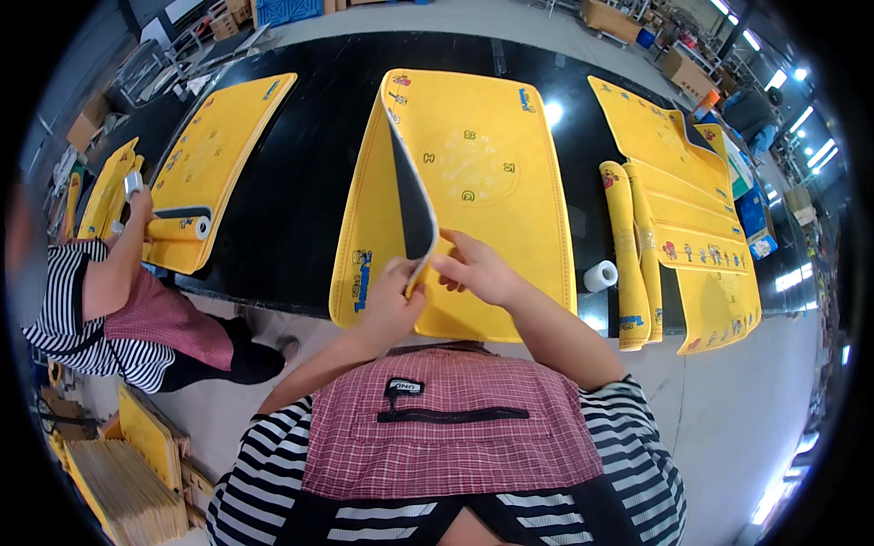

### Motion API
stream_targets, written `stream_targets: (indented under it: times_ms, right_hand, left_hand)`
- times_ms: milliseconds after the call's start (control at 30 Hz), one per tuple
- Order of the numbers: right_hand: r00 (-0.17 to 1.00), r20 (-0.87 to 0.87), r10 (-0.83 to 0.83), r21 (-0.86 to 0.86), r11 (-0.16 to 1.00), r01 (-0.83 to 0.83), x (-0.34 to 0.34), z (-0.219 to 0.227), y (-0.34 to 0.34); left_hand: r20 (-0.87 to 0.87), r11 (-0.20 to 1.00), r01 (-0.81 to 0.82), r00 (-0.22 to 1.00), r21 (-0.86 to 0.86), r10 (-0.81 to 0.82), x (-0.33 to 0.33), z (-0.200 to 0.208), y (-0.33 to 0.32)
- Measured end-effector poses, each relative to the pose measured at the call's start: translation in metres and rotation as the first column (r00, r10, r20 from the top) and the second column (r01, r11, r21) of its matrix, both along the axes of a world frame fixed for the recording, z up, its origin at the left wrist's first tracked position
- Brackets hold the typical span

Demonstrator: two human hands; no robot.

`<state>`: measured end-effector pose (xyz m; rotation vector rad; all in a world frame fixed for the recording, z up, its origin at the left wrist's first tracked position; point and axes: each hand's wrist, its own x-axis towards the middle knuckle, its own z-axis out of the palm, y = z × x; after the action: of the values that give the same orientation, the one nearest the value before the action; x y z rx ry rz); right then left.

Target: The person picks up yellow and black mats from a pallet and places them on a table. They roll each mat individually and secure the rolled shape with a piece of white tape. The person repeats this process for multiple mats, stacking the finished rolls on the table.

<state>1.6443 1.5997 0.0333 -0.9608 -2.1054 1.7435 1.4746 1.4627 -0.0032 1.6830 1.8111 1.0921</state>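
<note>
In front of me a yellow mat (pixel 496 237) with small printed cartoon figures and a faint round pattern lies on another yellow mat (pixel 369 209) on the black table. The upper mat's left edge is lifted, baring its dark grey underside (pixel 414 205). My left hand (pixel 390 300) is closed on the raised edge near the mat's front. Just right of it, my right hand (pixel 478 268) has thumb and forefinger apart, fingertips beside or touching the raised edge; its other fingers are partly curled.
Right of the mats stand a white roll (pixel 600 276), rolled yellow mats (pixel 630 255) and overlapping mats (pixel 696 223). At left, a co-worker's hand (pixel 139 207) is by a rolled mat (pixel 182 227) on a mat stack (pixel 214 146). Stacked yellow sheets (pixel 123 491) stand low at left.
</note>
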Motion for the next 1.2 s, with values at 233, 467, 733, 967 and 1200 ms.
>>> stream_targets:
  times_ms: [233,467,733,967,1200]
  right_hand:
    - [0.978,-0.131,-0.161,-0.109,0.983,0.147,-0.045,0.023,0.013]
    - [0.956,-0.234,-0.174,0.185,0.958,0.22,-0.142,0.079,0.015]
    - [0.861,-0.284,-0.422,-0.283,0.895,0.345,-0.162,0.163,0.101]
    - [0.303,-0.941,-0.153,-0.158,0.987,0.007,-0.035,0.327,0.263]
    - [0.493,-0.753,-0.437,-0.089,0.809,0.58,0.1,0.191,0.206]
  left_hand:
    - [0.351,0.986,-0.169,0.923,0.009,0.155,0.049,-0.06,-0.005]
    - [0.499,0.928,0.191,0.867,-0.32,-0.007,0.081,-0.063,0.026]
    - [0.483,0.956,0.225,0.869,-0.188,-0.11,0.083,-0.049,0.096]
    - [-0.125,0.585,-0.473,0.698,0.658,0.705,-0.182,0.183,0.271]
    - [-0.672,0.864,-0.061,0.603,0.499,0.43,-0.138,0.165,0.193]
